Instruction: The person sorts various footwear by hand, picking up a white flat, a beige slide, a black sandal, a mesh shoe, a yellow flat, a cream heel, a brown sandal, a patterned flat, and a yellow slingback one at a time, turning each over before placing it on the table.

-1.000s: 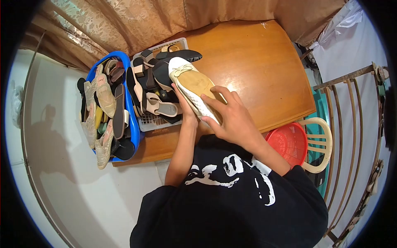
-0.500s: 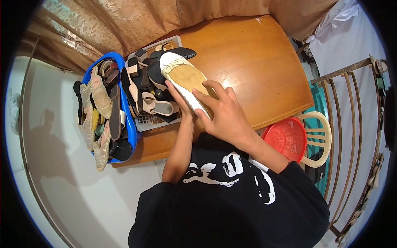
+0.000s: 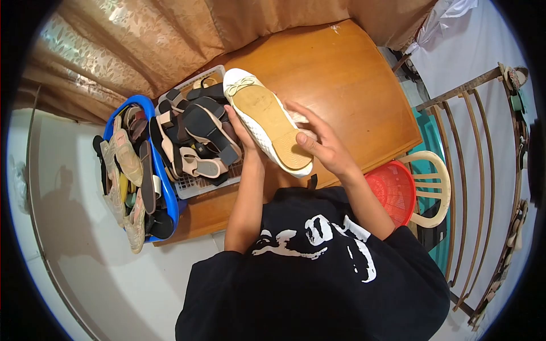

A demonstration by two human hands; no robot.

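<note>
A white quilted ballet flat with a cream bow and a tan insole is held tilted above the table, its toe pointing away from me. My left hand grips its left side from below, with part of the fingers hidden underneath. On the other side, my right hand has its thumb over the rim near the heel and its fingers by the outer edge. Left of the shoe, a grey plastic basket holds several black and beige sandals.
A blue basket full of sandals and plastic-wrapped shoes stands at the left. The wooden table extends ahead. On the right are a red basket, a cream plastic chair and a wooden rack.
My right hand has moved back from inside the shoe to its right edge near the heel, uncovering the insole. The view has shifted slightly.
</note>
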